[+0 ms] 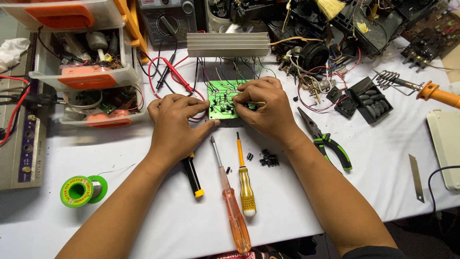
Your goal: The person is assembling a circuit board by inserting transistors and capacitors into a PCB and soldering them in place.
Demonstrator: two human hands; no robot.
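A white table (373, 158) carries screwdrivers (246, 182), pliers (326, 139), solder spool (82, 190), circuit board (221, 100).

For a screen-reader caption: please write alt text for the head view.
Two bare hands work on a green circuit board on a white table: the left hand steadies its edge, the right hand pinches a small part. Screwdrivers, pliers and a solder spool lie nearby.
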